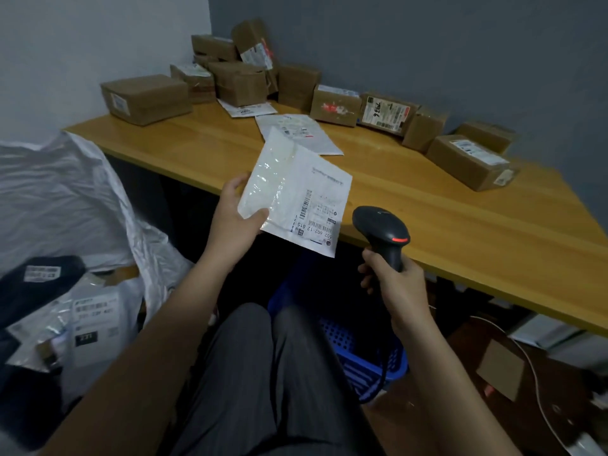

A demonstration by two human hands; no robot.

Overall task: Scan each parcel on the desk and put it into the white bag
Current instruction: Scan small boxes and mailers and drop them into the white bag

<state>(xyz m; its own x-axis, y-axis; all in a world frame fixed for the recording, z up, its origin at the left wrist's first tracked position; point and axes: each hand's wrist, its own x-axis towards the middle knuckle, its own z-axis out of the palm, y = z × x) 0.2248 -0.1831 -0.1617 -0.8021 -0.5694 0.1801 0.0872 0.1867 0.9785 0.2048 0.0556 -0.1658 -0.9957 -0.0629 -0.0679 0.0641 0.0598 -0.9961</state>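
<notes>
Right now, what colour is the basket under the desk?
Blue, with perforated sides; the basket shows in the head view.

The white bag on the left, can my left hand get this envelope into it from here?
Probably yes. The left hand holds the white envelope just right of the white bag, whose mouth gapes open toward it, with nothing between them.

The white bag point(65, 199) runs off the left edge, so its full shape is unseen. Labels on the parcels inside it point(95, 320) are blurred. The small print on the held mailer point(296, 192) is mostly unreadable. The scanner's cable point(378, 386) seems to vanish behind the blue basket point(348, 350).
</notes>
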